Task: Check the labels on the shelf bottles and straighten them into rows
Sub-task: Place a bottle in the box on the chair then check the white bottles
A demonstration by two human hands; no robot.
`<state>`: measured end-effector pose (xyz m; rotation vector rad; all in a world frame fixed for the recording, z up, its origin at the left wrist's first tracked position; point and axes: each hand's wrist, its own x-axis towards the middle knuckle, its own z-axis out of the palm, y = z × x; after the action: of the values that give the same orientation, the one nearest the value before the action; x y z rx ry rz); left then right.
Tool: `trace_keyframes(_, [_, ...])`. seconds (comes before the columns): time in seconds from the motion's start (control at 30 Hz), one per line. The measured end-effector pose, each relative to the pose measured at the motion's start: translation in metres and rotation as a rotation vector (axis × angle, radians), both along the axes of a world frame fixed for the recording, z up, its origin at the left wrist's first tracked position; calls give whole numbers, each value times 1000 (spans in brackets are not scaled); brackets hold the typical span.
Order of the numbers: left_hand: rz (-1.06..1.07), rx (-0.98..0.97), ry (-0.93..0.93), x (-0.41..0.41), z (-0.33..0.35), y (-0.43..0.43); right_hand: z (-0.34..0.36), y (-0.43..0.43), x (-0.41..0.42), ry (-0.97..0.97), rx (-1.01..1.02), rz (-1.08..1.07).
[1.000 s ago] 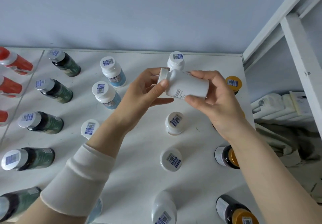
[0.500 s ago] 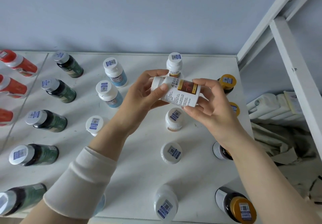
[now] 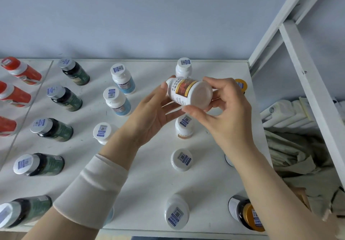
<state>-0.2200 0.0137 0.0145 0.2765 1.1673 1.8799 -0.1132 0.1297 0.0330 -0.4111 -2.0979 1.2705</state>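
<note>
Small white plastic bottle with red-and-gold label (image 3: 188, 94): rigid, smooth, probably light, best gripped round the body or at both ends; held on its side above the far right corner of the white shelf board (image 3: 145, 183), left hand (image 3: 155, 114) pinching the cap end, right hand (image 3: 225, 109) curled round the base.

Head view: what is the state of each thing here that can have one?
white bottle: lifted off the shelf, on its side, base toward the camera.
left hand: holds the white bottle's cap end.
right hand: grips the white bottle's base end.
green bottles: upright, capped, on the shelf.
gold-capped bottle: upright, capped.
cloth: crumpled, beside the shelf.
</note>
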Motion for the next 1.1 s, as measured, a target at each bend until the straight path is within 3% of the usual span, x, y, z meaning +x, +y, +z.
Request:
trace_keyframes(0.13, [31,-91,134,-9,5,10,-25,1,7,11,300,36])
trace_keyframes(0.37, [8,-160,418,-31,15,24,-25,17,8,-68,224,21])
trace_keyframes(0.53, [-17,-328,899,-45,7,32,-19,47,-1,-378,463,0])
trace_keyframes(0.67, [-93,-446,1151,-46,-16,38,-14,54,-16,-603,610,65])
trace_keyframes(1.1, [-198,-529,1298,-51,-59,45,-17,71,-49,-806,699,138])
